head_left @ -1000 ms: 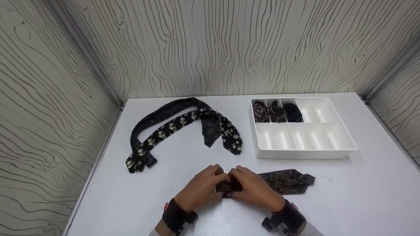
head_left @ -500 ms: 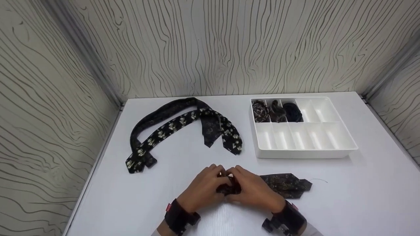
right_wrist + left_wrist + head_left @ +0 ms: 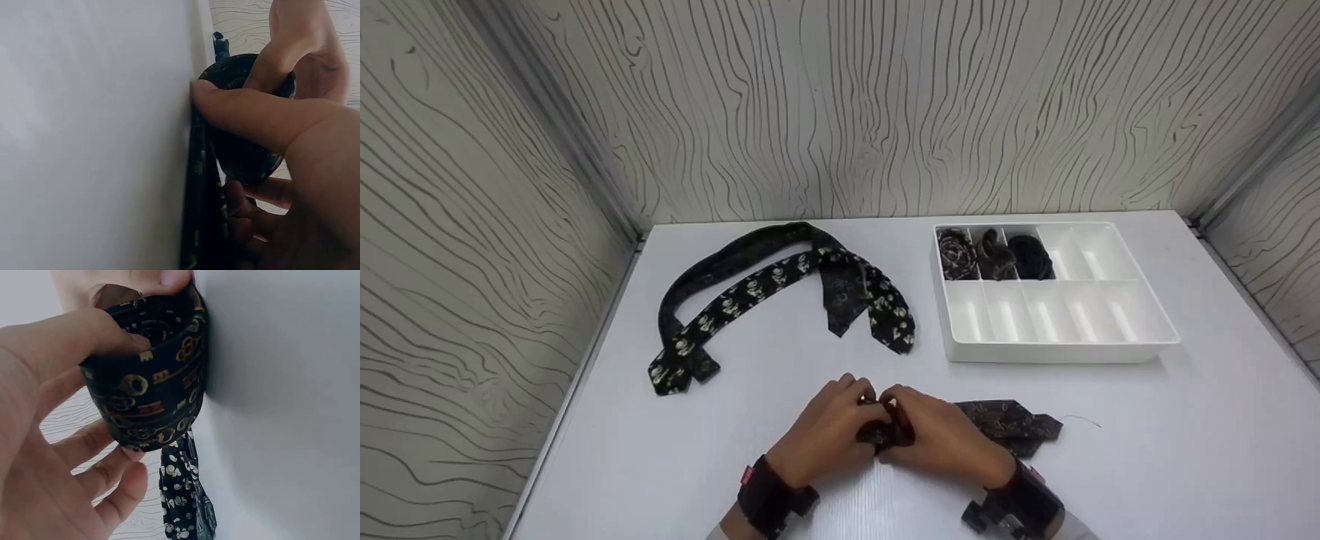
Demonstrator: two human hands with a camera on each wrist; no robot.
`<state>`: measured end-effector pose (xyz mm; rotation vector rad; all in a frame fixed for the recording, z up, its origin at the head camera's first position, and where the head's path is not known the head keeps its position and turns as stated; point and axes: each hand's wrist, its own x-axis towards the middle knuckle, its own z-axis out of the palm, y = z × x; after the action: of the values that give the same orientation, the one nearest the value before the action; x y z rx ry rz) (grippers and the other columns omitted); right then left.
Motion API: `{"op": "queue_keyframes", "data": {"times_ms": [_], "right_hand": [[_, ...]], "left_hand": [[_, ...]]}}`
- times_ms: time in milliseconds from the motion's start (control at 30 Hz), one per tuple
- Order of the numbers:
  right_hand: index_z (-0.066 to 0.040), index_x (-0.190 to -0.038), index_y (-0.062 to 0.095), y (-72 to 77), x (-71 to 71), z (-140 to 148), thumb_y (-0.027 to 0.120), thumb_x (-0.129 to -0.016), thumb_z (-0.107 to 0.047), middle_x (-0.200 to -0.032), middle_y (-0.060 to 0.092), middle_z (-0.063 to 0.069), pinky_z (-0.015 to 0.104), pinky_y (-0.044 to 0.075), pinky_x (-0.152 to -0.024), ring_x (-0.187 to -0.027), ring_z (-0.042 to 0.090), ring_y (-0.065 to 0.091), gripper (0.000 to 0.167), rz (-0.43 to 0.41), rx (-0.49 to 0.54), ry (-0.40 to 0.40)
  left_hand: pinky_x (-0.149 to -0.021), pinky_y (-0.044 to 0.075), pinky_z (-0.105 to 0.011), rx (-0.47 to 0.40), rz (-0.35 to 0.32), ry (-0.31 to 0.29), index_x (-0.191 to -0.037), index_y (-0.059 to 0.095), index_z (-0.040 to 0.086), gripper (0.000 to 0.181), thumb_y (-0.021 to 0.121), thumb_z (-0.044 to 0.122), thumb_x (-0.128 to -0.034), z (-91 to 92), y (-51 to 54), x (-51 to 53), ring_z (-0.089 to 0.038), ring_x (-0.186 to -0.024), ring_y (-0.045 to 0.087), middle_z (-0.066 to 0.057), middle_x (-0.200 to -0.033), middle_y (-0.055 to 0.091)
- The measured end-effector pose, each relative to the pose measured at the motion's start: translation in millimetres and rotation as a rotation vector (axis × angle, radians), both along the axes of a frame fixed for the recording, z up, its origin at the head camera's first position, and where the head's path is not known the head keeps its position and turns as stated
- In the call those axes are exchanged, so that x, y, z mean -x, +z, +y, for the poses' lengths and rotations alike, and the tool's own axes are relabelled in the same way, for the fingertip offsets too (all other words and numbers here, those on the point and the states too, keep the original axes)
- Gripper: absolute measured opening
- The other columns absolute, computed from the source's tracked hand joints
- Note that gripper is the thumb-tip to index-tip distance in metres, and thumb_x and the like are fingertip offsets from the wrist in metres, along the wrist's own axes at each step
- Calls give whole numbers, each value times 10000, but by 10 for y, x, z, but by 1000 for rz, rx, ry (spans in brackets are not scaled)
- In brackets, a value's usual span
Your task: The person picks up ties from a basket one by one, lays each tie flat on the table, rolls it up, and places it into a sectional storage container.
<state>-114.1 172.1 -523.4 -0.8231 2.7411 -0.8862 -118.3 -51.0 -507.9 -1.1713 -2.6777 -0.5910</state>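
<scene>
A dark necktie with a key pattern is partly wound into a roll (image 3: 152,394) between both hands, standing on its edge on the white table. My left hand (image 3: 829,431) grips the roll, its thumb tucked into the hollow of the coil in the left wrist view and its fingers around the outside. From the other side my right hand (image 3: 949,435) holds it, thumb on the near rim and fingers behind. The loose tail (image 3: 997,420) of this necktie lies flat to the right of the right hand. In the head view the fingers cover much of the roll.
A black necktie (image 3: 750,291) with pale figures lies looped at the back left. At the back right stands a white divided tray (image 3: 1057,351); three rolled neckties (image 3: 958,255) sit in its rear-row compartments. A thin thread (image 3: 1084,418) lies beyond the tail. Patterned walls (image 3: 840,112) enclose the table.
The tail of the key-patterned necktie has drawn left toward my hands, and less of it shows. Its roll has turned between my fingers. Both hands have stayed nearly in place.
</scene>
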Motion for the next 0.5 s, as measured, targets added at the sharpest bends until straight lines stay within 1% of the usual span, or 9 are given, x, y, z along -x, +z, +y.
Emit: {"op": "queue_keyframes", "data": {"times_ms": [67,167,233,300,367,467,500], "right_hand": [[-220,-1251,596,-14,1,-1,881,-836,-446,-1115,692,-77,345,579,-830,-981,139,688,552,21,-8,6],[-198,-1254,594,-27,7,3,871,-861,-366,-1111,680,-63,380,598,-857,-999,161,691,510,39,-19,8],[-193,-1264,598,-32,17,10,880,-850,-336,-1119,666,-58,413,606,-885,-1022,177,694,521,29,-15,-3],[-204,-1297,596,-29,26,21,890,-836,-358,-1164,655,-64,435,605,-917,-1058,181,694,568,-3,3,-11],[-226,-1309,596,-27,36,34,894,-825,-401,-1178,637,-79,423,599,-919,-1059,164,683,595,-38,19,-11],[-240,-1283,609,-24,38,53,892,-821,-369,-1155,596,-101,365,585,-892,-1018,117,648,557,-67,34,-1],[-236,-1262,615,-24,38,57,892,-820,-347,-1132,575,-101,345,580,-874,-992,107,633,533,-62,35,5]], "left_hand": [[-837,483,-280,10,-5,-7,-1091,798,277,341,902,223,-771,16,3,-3,-141,-964,547,51,-1032,658],[-861,505,-287,23,-11,-11,-1228,736,251,426,877,242,-826,22,-1,-11,-139,-1007,592,53,-1103,679],[-870,517,-293,27,-6,-9,-1262,695,249,446,871,263,-852,17,-7,-17,-139,-1022,619,54,-1137,685],[-872,521,-291,21,-13,-8,-1250,684,248,447,884,280,-852,12,-14,-19,-136,-1020,628,56,-1141,680],[-861,517,-286,12,-12,-8,-1177,715,259,389,899,281,-835,14,-17,-14,-136,-1000,616,55,-1116,670],[-841,495,-267,7,-13,-8,-1131,769,287,349,914,280,-814,31,-11,-1,-128,-985,581,56,-1089,650],[-832,482,-260,7,-18,-6,-1125,779,295,343,916,277,-811,39,-5,3,-125,-980,565,57,-1081,642]]}}
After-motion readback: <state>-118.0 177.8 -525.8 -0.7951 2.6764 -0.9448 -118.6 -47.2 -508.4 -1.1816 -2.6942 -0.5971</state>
